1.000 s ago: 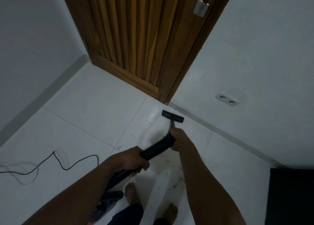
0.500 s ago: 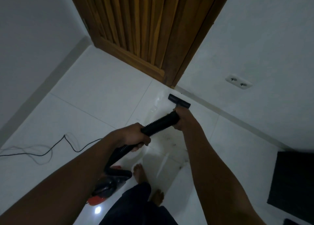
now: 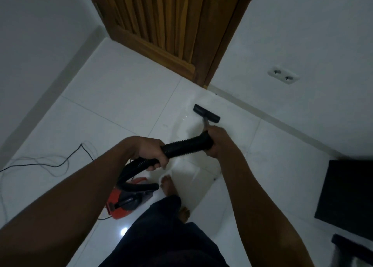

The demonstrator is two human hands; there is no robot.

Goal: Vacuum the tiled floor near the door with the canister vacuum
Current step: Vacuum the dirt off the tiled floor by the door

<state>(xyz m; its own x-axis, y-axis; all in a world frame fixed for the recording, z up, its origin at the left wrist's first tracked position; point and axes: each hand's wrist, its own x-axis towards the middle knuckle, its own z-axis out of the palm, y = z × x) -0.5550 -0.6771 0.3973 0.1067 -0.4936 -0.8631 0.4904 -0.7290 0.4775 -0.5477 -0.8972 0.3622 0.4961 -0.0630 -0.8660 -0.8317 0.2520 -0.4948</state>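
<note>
A black ribbed vacuum hose (image 3: 187, 145) runs between both my hands. My left hand (image 3: 151, 151) grips its lower part, and my right hand (image 3: 217, 140) grips its upper end where a thin metal tube begins. The black floor nozzle (image 3: 206, 113) rests on the white tiled floor (image 3: 121, 97) close to the baseboard, right of the wooden door (image 3: 167, 24). The red and black canister (image 3: 127, 200) sits on the floor under my left forearm, beside my bare feet.
A thin black power cord (image 3: 66, 159) loops over the tiles at the left. A double wall socket (image 3: 283, 77) sits low on the right wall. A dark box-like object (image 3: 347, 194) stands at the right edge. Walls close in on both sides of the door.
The view has tilted down, so the red canister now shows fully. Both hands stay on the hose, and the nozzle has pulled slightly back from the door corner along the baseboard.
</note>
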